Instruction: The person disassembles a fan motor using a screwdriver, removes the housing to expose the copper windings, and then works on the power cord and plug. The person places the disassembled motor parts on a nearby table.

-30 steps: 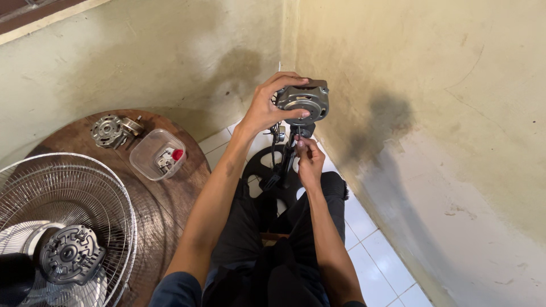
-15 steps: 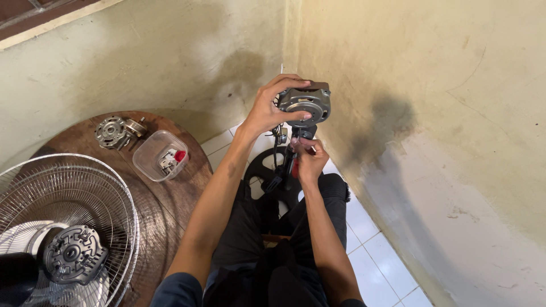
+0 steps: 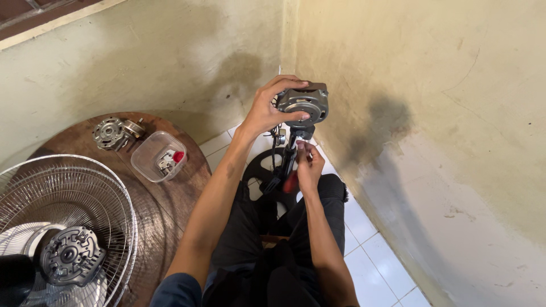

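Nearest the camera, at seven o'clock, a wire fan guard [image 3: 62, 210] lies on the round wooden table [image 3: 170, 199] with a grey motor part [image 3: 71, 262] resting inside it. Further along the table, at ten o'clock, stand a clear plastic tub [image 3: 159, 163] of small parts and, beyond it, a bare metal motor piece [image 3: 116, 132]. At centre, over the person's lap, the right hand [image 3: 309, 166] is closed around a red-handled screwdriver [image 3: 289, 181], whose tip cannot be made out. Just above, at twelve o'clock, the left hand [image 3: 267, 111] is clasped over the grey fan motor housing [image 3: 304, 105], steadying it on its upright stand [image 3: 291, 156]; the black stand base [image 3: 266, 176] sits on the white tiled floor [image 3: 375, 256] near the wall corner. Judgement: the fan stands stripped of guard and blade and part of the motor is already apart, while the housing remains mounted on the stand, so the work appears roughly midway.
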